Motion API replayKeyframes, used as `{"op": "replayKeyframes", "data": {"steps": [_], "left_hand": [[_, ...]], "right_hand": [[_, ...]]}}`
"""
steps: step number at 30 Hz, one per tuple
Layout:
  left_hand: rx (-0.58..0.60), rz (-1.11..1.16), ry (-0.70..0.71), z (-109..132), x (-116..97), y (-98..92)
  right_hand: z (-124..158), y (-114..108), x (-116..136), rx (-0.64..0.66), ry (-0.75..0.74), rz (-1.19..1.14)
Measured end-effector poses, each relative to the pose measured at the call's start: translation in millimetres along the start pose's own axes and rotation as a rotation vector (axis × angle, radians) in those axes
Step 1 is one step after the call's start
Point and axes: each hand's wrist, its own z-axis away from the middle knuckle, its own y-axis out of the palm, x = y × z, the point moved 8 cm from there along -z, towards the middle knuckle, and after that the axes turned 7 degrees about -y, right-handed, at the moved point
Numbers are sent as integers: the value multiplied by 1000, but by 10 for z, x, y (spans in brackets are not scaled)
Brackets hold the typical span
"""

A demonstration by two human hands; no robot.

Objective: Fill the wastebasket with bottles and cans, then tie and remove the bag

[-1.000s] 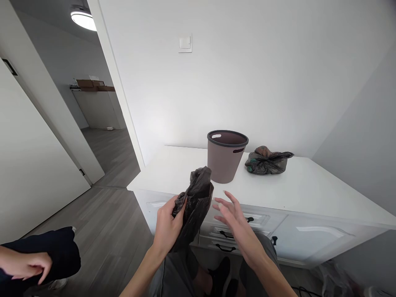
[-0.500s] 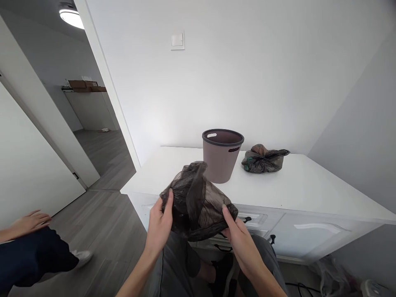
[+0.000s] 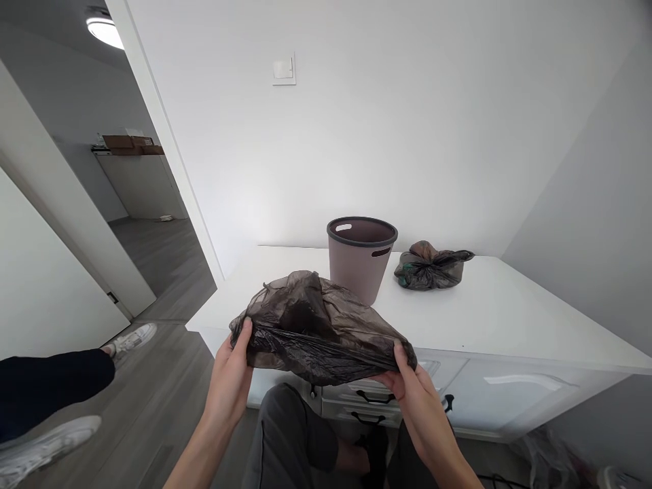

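Above the near edge of a white cabinet (image 3: 509, 312), the left hand (image 3: 229, 373) and right hand (image 3: 413, 392) each kept a pinching grip on a dark bag (image 3: 326, 333) stretched left to right, perhaps touching the upright bin (image 3: 359, 270) beyond, nearer the right hand.
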Motion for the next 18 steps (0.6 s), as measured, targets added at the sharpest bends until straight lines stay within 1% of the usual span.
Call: {"op": "replayKeyframes", "data": {"steps": [2, 4, 6, 9, 12, 14, 16, 18], "left_hand": [[-6, -14, 10, -22, -13, -15], [-38, -90, 59, -57, -53, -63], [-65, -206, 127, -98, -115, -114], [-98, -409, 262, -137, -270, -163], [-163, -582, 417, -163, -499, -156], [-174, -663, 507, -213, -677, -82], [-135, -759, 595, -271, -881, 66], [-84, -840, 684, -264, -1123, 233]], "right_hand": [[38, -23, -85, -46, 109, -58], [63, -53, -105, -71, 161, -101], [57, -132, -65, -108, 164, -133], [15, -358, 29, -210, 150, -150], [-51, -526, 118, -221, 134, -154], [-87, -557, 151, -194, 148, -181], [-109, -530, 184, -172, 171, -213], [-131, -461, 245, -151, 174, -234]]}}
